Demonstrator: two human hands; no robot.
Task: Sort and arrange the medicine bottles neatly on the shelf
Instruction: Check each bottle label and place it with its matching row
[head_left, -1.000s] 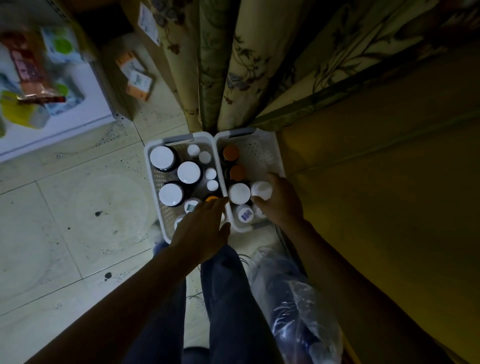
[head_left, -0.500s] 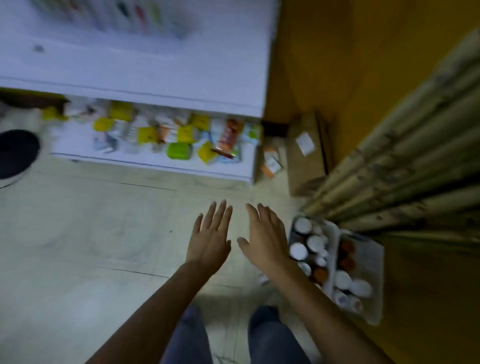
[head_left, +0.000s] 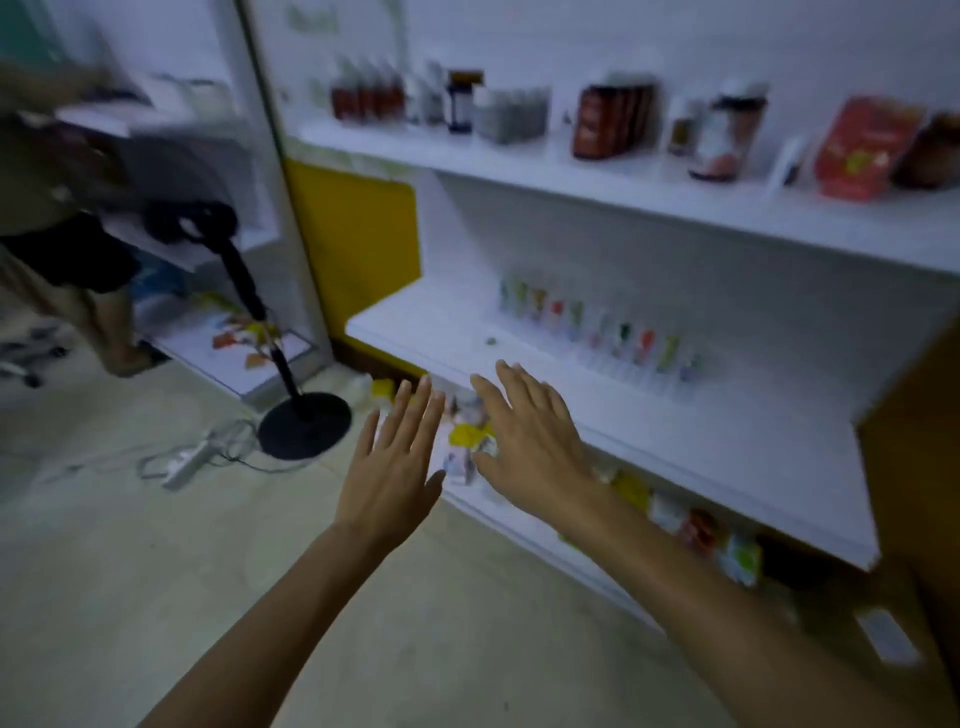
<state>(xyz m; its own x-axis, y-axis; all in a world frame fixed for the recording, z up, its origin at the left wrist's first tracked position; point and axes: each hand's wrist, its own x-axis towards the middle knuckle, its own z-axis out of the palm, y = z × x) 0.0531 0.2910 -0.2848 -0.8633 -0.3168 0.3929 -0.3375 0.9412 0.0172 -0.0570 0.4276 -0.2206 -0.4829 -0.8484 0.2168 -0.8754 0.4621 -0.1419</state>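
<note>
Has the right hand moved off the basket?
Yes. The right hand, open and empty, is now up by the middle shelf; basket out of view.

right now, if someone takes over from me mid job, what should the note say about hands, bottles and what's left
Left hand: open, empty, held out toward the middle shelf.
Right hand: open, empty, beside it.
Bottles: dark bottles stand on the top shelf; a row of small bottles lines the back of the middle shelf.
Done: hard to tell, the picture is blurred.
Left: neither hand holds a bottle; sorting likely goes on.
</note>
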